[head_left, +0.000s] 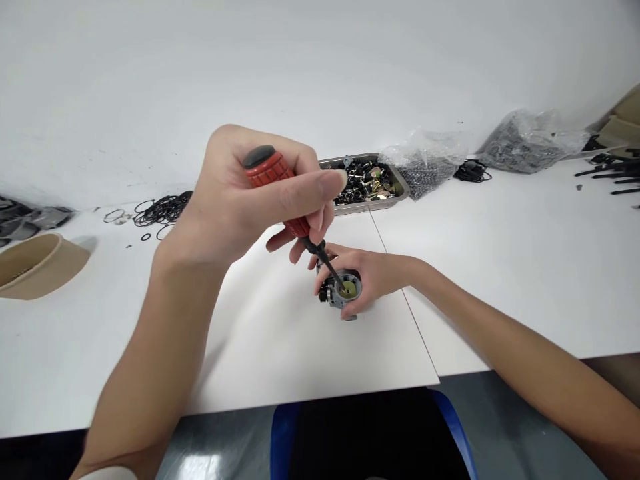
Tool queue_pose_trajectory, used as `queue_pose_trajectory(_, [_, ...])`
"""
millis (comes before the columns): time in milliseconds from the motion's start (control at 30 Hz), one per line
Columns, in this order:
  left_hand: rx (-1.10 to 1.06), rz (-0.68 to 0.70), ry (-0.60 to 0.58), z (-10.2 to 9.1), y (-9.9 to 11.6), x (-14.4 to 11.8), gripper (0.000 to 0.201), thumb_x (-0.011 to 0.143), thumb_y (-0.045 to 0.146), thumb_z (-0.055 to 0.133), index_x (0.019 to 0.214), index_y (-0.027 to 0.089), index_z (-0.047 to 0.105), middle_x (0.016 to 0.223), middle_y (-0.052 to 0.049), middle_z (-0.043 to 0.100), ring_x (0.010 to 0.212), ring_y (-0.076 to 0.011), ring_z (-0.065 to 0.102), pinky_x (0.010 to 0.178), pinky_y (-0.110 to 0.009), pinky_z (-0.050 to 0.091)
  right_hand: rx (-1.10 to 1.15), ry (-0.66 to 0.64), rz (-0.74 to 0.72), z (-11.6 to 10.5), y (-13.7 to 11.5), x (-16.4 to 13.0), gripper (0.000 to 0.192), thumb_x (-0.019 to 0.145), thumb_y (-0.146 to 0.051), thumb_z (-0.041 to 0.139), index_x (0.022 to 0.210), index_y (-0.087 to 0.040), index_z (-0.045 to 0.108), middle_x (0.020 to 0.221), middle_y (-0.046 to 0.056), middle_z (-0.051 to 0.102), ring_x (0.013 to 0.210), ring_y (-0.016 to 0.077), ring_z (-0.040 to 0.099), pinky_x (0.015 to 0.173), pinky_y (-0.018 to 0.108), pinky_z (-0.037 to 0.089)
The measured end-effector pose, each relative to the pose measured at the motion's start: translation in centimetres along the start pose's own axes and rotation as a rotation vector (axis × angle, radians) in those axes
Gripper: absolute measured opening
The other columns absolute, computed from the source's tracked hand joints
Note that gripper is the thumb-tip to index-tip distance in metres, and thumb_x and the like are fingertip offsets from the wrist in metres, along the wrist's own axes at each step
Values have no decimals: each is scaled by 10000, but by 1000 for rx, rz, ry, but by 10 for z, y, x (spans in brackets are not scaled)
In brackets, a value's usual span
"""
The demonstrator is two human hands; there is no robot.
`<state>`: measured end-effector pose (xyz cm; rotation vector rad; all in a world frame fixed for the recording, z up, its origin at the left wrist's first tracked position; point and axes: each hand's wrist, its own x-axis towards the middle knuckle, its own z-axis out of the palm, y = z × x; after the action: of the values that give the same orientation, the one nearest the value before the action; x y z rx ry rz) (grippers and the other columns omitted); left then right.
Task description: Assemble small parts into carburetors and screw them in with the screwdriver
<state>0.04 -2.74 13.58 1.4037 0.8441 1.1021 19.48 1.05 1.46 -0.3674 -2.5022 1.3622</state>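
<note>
Left hand [235, 200] fingers clenched round the red screwdriver [280, 193], tip down in the carb body [345, 290]. Right hand [373, 273] fingers wrap that part on the surface [500, 253]

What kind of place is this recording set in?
Probably a small-parts assembly bench in a workshop. A metal tray of mixed fittings, clear bags of parts and loose rubber rings sit on a white table, with a screwdriver in use.
</note>
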Motion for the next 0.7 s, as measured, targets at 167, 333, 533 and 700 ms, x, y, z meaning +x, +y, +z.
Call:
queue_pose_trajectory(167, [-114, -172, 64, -7, -7, 1, 236, 790, 57, 624, 571, 142, 598, 545, -24, 535, 439, -150, 604, 304, -176, 367, -27, -2, -5, 0, 0, 0, 420, 693, -277, 804, 1093, -253, 677, 1323, 57, 434, 1232, 223, 482, 1056, 327, 413])
queue_pose_trajectory(333, [-79, -198, 69, -5, -10, 3, 235, 751, 81, 692, 557, 146, 577, 559, -38, 561, 428, -156, 599, 299, -193, 366, -42, -6, 0, 0, 2, 0, 424, 706, -290, 791, 1110, -262, 670, 1329, 52, 438, 1213, 221, 490, 1017, 319, 447])
queue_pose_trajectory(533, [-38, -174, 102, -4, -11, 4, 245, 742, 112, 721, 544, 163, 587, 544, -34, 565, 422, -161, 593, 299, -206, 357, -50, -5, 13, 0, 0, 0, 404, 717, -287, 780, 1104, -263, 668, 1331, 46, 429, 1198, 214, 496, 998, 303, 457])
queue_pose_trajectory(700, [120, 41, -143, 2, -7, 5, 267, 748, 239, 757, 542, 137, 622, 527, -51, 587, 382, -122, 550, 304, -206, 315, -52, -3, 1, 1, 1, 0, 392, 718, -287, 780, 1090, -258, 662, 1315, 47, 437, 1192, 216, 493, 988, 311, 462])
